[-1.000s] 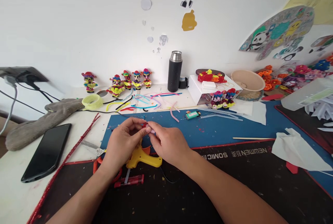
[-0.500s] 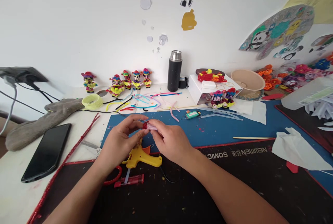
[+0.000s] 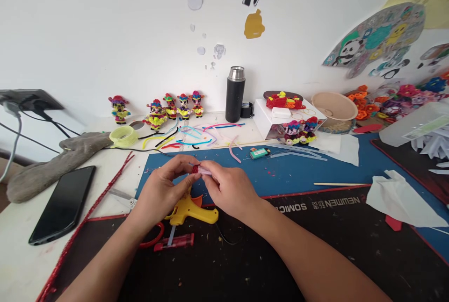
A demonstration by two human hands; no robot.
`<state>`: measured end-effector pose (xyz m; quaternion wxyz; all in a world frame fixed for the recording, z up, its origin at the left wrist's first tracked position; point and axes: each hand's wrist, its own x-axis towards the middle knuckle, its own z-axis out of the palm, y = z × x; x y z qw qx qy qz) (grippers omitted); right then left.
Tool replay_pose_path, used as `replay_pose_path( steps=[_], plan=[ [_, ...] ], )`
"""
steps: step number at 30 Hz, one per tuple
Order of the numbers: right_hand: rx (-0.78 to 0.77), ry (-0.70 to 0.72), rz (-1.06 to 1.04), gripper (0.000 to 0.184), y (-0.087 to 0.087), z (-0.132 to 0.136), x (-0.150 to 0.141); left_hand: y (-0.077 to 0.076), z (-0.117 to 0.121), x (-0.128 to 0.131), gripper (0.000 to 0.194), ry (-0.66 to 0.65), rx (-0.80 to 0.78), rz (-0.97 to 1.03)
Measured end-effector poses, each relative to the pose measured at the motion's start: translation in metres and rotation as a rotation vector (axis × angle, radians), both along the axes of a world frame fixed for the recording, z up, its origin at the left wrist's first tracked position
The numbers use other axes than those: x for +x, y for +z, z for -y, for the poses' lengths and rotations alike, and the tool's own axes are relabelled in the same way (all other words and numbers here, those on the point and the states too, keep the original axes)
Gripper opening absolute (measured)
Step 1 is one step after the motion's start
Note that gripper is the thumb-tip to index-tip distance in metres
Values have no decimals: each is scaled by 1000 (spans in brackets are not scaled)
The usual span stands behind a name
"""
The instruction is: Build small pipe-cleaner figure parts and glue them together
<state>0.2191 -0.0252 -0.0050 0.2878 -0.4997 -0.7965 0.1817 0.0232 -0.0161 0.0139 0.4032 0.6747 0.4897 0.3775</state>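
Observation:
Between the fingertips of my left hand [image 3: 163, 190] is a small red tinsel pipe-cleaner piece [image 3: 195, 169]. My right hand [image 3: 233, 190] pinches a pale lilac piece [image 3: 203, 171] that meets the red one; its far end is hidden by the fingers. Just below both hands a yellow glue gun [image 3: 192, 212] lies on the black mat, a glue stick [image 3: 171, 234] poking from its rear. Scissors with red handles [image 3: 157, 235] lie partly under my left wrist. Long red tinsel pipe cleaners [image 3: 101, 206] stretch along the left.
Several pipe-cleaner figures [image 3: 155, 115] stand by the wall, near loose pipe-cleaner pieces [image 3: 192, 141] and yellow-green tape [image 3: 124, 137]. A black thermos [image 3: 235, 96] stands behind. A phone [image 3: 63, 204] lies left, a white box [image 3: 261, 122] and a tissue [image 3: 403, 201] right.
My right hand has shifted slightly right, so more of the lilac piece shows against the red one. My left fingers opened a little around it. The last half second shows almost no hand movement.

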Motion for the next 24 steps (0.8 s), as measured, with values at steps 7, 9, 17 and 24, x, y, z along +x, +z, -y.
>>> replay_pose_path(
  steps=[7, 9, 17, 24],
  plan=[
    [-22, -17, -20, 35, 2, 0, 0, 1, 0, 3, 28, 19, -42, 57],
    [-24, -16, -32, 36, 3, 0, 0, 1, -1, 4, 29, 6, -72, 97],
    [-52, -7, -35, 50, 2, 0, 1, 0, -2, 5, 42, 21, -220, 233],
    [-29, -41, -70, 34, 0, -3, 2, -2, -4, 3, 41, 28, -239, 264]
  ],
)
